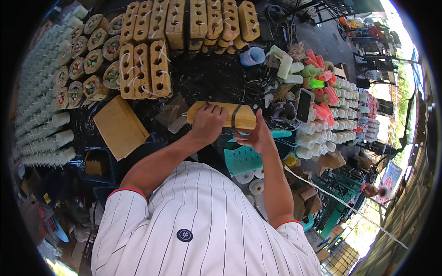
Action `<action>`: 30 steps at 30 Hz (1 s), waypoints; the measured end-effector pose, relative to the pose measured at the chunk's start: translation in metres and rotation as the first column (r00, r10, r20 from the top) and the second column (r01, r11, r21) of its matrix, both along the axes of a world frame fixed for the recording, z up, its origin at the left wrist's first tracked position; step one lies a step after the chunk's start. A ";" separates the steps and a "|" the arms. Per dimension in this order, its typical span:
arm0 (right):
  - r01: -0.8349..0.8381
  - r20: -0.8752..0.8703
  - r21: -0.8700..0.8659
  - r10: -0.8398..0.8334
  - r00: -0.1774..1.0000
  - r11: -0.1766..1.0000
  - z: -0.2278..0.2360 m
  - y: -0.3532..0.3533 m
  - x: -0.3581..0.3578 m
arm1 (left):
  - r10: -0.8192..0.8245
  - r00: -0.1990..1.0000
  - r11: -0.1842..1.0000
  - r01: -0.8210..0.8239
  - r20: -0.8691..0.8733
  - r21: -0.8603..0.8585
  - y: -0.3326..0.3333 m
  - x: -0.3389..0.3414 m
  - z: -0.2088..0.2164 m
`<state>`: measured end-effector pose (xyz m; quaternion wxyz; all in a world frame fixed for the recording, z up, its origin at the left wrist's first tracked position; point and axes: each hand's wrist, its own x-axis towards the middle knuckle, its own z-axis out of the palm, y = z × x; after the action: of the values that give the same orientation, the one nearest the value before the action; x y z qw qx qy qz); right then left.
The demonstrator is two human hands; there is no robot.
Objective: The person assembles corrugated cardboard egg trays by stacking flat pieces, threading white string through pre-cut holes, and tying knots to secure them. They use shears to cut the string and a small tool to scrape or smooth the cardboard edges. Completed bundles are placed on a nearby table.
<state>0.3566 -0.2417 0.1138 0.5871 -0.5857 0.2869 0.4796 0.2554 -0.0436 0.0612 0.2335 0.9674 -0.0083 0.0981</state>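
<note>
My left hand grips a long yellow-tan block from above, holding it level over the dark worktable. A dark band wraps around the block near its middle. My right hand is just below the block's right end, thumb up against it and fingers spread, with a thin white string running off to the right. A teal plastic basket sits under both hands.
Rows of tan holed blocks tied with string fill the back of the table. Round filled tubes and white cylinders lie left. A flat tan slab lies nearby. Coloured tubes, a phone and white spools are right.
</note>
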 end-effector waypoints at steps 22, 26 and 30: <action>-0.333 0.666 -0.654 0.726 0.172 0.679 0.027 0.271 0.015 | 0.514 0.772 0.243 -0.549 -0.374 -0.800 0.067 -0.026 -0.095; -0.430 0.691 -0.561 0.686 0.227 0.707 0.030 0.269 0.017 | 0.626 0.712 0.235 -0.560 -0.317 -0.794 0.053 -0.032 -0.081; -0.493 0.833 -0.163 0.387 0.396 0.855 -0.007 0.236 0.022 | 0.428 0.875 0.695 -0.479 -0.227 -0.537 0.046 -0.099 -0.066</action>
<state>0.3787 -0.0061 0.1064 0.5333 -0.7629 -0.2249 0.2881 0.1566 0.0020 -0.0044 0.4843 0.8249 0.2703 0.1096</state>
